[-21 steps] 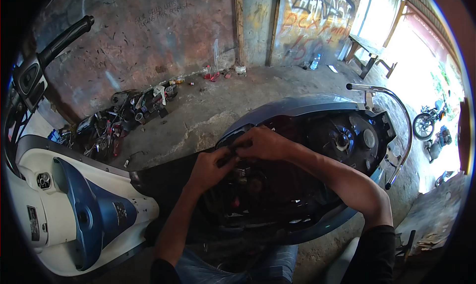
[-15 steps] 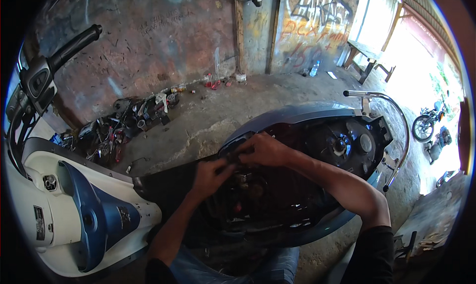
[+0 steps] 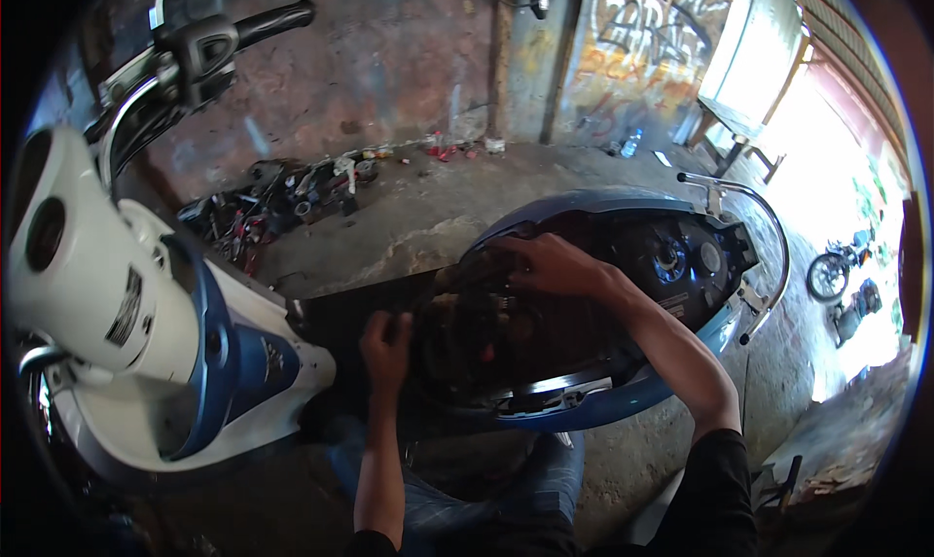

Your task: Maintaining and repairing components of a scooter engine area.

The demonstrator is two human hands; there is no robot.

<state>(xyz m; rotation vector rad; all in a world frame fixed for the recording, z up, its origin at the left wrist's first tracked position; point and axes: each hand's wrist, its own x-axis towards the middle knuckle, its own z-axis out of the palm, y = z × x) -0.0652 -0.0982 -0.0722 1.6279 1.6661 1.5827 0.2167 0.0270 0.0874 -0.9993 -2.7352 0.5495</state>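
Note:
A scooter with a blue rear body (image 3: 595,411) and white front (image 3: 131,289) has its seat area open, exposing a dark compartment (image 3: 550,328) and a round fuel cap (image 3: 710,257). My right hand (image 3: 555,265) is at the compartment's upper front edge, fingers curled around something dark that I cannot make out. My left hand (image 3: 387,348) is raised just left of the compartment, over the black middle section (image 3: 336,319), apart from the right; its fingers are blurred and dim.
Behind the scooter, assorted parts (image 3: 277,197) lie along the stained wall (image 3: 341,71), with a bottle (image 3: 630,143) farther right. A wooden bench (image 3: 732,119) stands by the bright opening, where a motorcycle (image 3: 832,275) is parked. The chrome rear rail (image 3: 783,255) sticks out at right.
My left hand has drawn leftward, away from my right hand, which stays at the compartment edge. The view has shifted, showing more of the front column and handlebar.

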